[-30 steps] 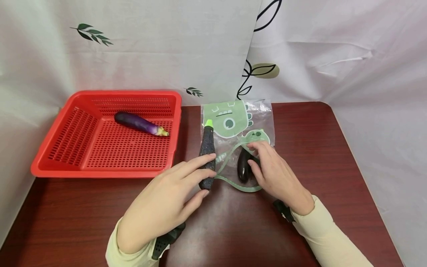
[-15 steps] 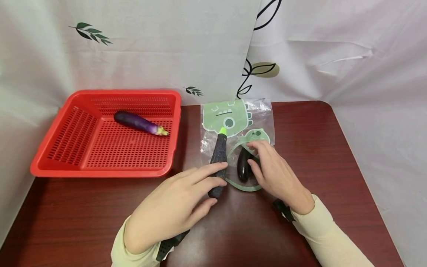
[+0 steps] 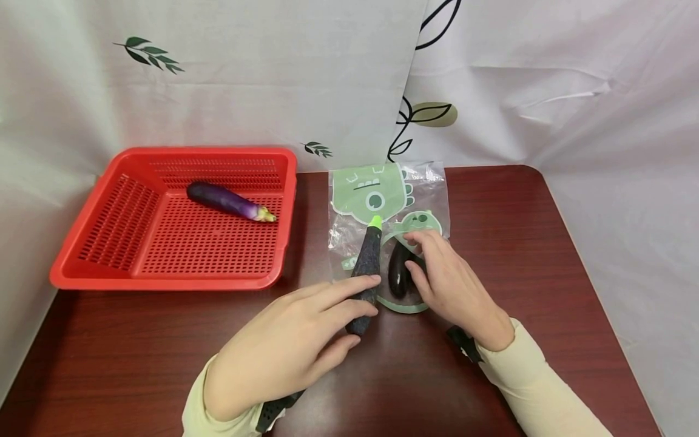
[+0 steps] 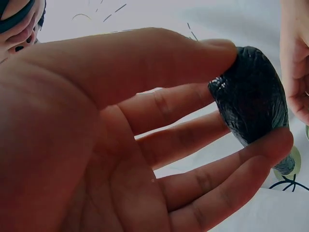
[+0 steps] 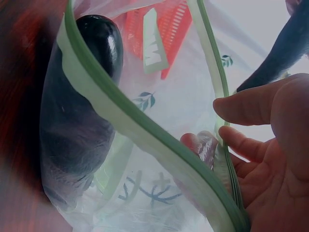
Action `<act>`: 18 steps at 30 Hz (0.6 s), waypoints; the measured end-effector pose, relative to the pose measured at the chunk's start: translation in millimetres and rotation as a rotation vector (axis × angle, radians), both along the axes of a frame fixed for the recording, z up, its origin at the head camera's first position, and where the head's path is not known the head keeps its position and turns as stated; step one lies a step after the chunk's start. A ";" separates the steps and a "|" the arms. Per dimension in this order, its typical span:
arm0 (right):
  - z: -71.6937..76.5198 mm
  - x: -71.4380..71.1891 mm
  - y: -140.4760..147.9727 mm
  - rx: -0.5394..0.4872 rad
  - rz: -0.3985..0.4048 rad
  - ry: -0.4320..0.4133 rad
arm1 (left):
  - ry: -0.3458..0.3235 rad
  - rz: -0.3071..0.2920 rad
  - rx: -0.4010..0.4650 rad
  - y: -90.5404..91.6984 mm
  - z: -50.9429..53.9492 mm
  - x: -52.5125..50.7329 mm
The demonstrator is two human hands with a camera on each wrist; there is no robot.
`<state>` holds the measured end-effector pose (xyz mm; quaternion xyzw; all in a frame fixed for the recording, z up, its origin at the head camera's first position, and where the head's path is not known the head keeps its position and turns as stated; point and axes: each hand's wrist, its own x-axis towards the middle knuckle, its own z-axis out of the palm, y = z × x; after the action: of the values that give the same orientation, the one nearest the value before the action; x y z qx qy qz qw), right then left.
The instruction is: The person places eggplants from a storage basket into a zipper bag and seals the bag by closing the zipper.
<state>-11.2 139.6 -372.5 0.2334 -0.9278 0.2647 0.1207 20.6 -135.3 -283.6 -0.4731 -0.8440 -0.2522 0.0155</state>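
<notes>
We see the left hand (image 3: 289, 346) with thumb and fingertips closed lightly around the lower end of the long dark vegetable (image 3: 369, 249); the palm stands clear. The vegetable slants at the centre of the frame, green tip upward, over part of the clear zip bag (image 3: 404, 308). The right hand (image 3: 455, 294), right of centre, pinches the bag's rim between thumb and fingers.

We judge three faults possible. With its hold at one end only, the vegetable may pivot or slip. If its tip catches the green rim, the thin film may fold and the mouth collapse. If the right hand loosens, the dark eggplant (image 3: 398, 276) inside the bag may shift or roll toward the mouth.

We note a glossy, red-brown wooden table (image 3: 393, 388) across the lower frame. At left stands a red perforated basket (image 3: 164, 283) holding a purple eggplant (image 3: 224, 200). Behind, white cloth (image 3: 246, 103) with leaf prints hangs across the upper frame.
</notes>
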 end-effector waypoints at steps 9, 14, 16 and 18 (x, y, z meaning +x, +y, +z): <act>-1.3 -0.3 0.2 -0.004 0.003 0.005 | 0.030 -0.051 -0.011 0.6 0.4 3.1; -1.6 -0.3 0.5 -0.004 0.008 0.004 | 0.026 -0.076 -0.011 0.7 1.2 4.8; -1.5 -0.4 0.6 -0.005 0.009 0.005 | 0.029 -0.084 -0.006 0.7 1.2 5.2; -1.2 -0.6 0.5 -0.004 0.011 0.004 | 0.032 -0.091 -0.002 0.6 1.2 5.7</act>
<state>-11.8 140.1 -373.8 0.2387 -0.9257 0.2670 0.1214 26.3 -134.7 -282.4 -0.5149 -0.8215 -0.2442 0.0169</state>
